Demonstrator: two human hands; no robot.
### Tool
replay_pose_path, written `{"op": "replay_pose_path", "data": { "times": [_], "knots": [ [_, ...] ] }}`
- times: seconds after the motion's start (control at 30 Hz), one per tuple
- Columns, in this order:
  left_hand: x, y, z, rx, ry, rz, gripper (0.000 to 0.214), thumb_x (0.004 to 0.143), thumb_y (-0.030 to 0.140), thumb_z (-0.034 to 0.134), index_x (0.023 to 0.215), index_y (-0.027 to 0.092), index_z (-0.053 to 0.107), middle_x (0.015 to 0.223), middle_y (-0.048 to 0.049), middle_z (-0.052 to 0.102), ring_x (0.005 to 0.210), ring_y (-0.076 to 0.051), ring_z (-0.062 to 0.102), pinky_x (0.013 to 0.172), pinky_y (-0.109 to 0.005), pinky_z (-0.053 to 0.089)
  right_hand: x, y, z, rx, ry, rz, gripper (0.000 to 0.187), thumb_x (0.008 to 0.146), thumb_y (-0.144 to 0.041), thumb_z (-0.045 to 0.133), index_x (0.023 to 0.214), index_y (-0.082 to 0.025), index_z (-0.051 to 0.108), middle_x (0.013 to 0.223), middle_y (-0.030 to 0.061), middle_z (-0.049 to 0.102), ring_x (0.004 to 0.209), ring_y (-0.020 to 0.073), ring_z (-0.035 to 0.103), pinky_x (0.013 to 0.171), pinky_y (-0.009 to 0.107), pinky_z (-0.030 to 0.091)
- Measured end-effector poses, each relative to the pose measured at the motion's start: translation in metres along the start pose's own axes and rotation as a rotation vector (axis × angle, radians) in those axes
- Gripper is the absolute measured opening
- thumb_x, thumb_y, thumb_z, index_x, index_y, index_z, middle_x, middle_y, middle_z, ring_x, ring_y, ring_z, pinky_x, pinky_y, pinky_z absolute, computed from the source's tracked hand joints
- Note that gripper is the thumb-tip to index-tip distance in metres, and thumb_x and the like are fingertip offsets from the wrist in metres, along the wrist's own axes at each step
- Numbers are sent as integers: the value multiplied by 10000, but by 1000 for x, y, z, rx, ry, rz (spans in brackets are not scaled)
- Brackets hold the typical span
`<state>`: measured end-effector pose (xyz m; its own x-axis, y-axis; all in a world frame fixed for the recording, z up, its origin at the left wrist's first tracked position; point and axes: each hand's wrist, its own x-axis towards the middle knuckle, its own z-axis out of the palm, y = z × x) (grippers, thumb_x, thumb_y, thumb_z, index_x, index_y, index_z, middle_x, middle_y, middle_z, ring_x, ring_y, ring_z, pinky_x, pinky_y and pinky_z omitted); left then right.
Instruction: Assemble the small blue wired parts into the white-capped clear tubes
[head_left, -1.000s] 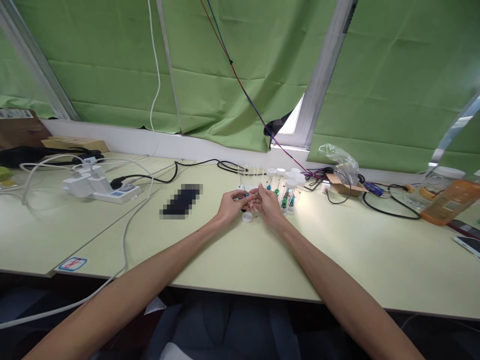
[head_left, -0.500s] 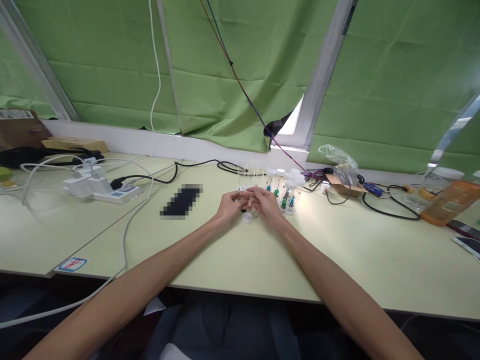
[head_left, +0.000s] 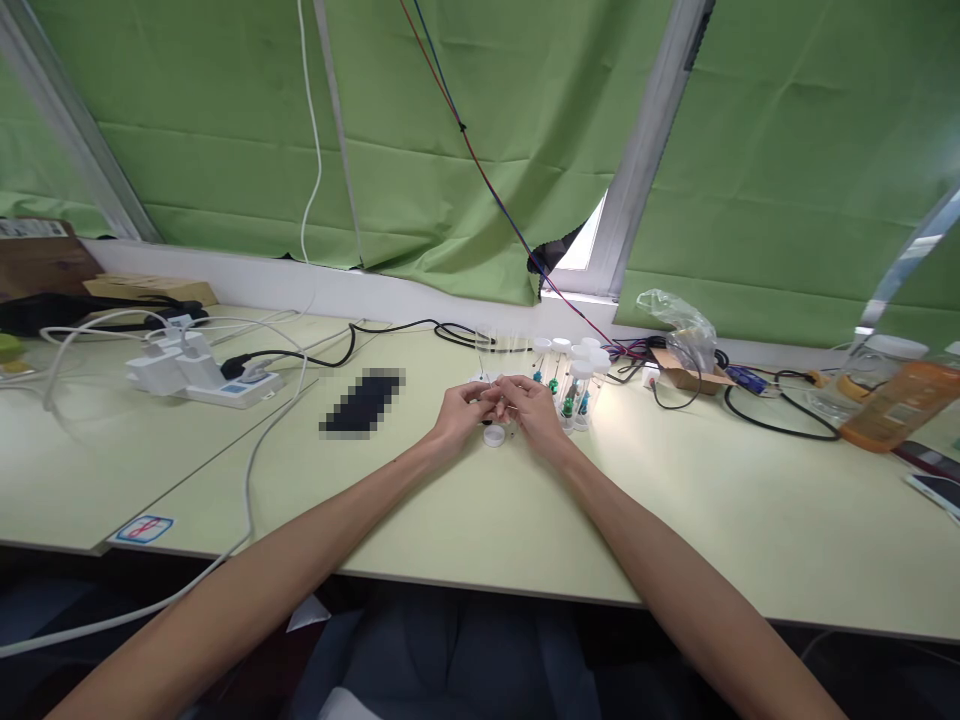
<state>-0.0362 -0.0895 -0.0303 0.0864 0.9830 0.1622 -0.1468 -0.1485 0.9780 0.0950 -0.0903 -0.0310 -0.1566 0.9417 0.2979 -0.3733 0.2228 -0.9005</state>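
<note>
My left hand (head_left: 463,412) and my right hand (head_left: 531,404) meet at the middle of the table, their bent fingers closed together. Whatever they pinch is too small and hidden to name. Just below the fingertips a round white cap (head_left: 493,436) lies on the table. Right behind my right hand stand several clear tubes with white lids (head_left: 598,360), green and blue pieces (head_left: 568,407) inside them. Several clear tubes without lids (head_left: 484,340) stand behind my hands.
To the left lie a blurred-out black object (head_left: 363,403) and a white power strip (head_left: 232,388) with plugs. A white cable (head_left: 251,470) runs over the table's front edge. An open cardboard box (head_left: 686,376), an orange bottle (head_left: 900,405) and a phone (head_left: 937,492) are on the right.
The fingers of my right hand have shifted slightly against those of my left. Everything else stays in place.
</note>
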Motion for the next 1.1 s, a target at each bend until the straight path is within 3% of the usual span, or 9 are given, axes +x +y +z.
{"op": "replay_pose_path", "data": {
  "times": [0.3, 0.53, 0.83, 1.1],
  "knots": [
    [-2, 2, 1, -1, -34, 15, 238, 623, 271, 802, 768, 120, 689, 708, -49, 666, 567, -149, 625, 651, -329, 531, 0, 2, -2, 12, -13, -23, 301, 687, -414, 795, 805, -178, 649, 745, 35, 729, 495, 109, 559, 495, 253, 436],
    [-3, 3, 2, 46, -106, 49, 338, 668, 413, 789, 770, 109, 681, 691, -53, 645, 583, -155, 619, 622, -316, 507, 0, 0, -1, -92, 42, -41, 353, 661, -479, 793, 759, -178, 638, 608, 0, 669, 466, 114, 552, 452, 244, 411],
    [-2, 0, 1, 85, -110, 69, 365, 645, 434, 809, 761, 118, 667, 692, -48, 647, 542, -142, 603, 593, -311, 507, -1, -1, 0, -138, 85, -87, 414, 726, -554, 731, 645, -178, 578, 516, -22, 572, 405, 94, 497, 387, 229, 361],
    [1, -5, -1, 85, -106, 95, 415, 642, 480, 809, 810, 118, 694, 760, -61, 668, 551, -136, 611, 584, -304, 517, 1, -1, 1, -66, 93, -2, 447, 715, -603, 715, 656, -174, 602, 498, -17, 567, 379, 102, 492, 354, 231, 348]
  ]
}}
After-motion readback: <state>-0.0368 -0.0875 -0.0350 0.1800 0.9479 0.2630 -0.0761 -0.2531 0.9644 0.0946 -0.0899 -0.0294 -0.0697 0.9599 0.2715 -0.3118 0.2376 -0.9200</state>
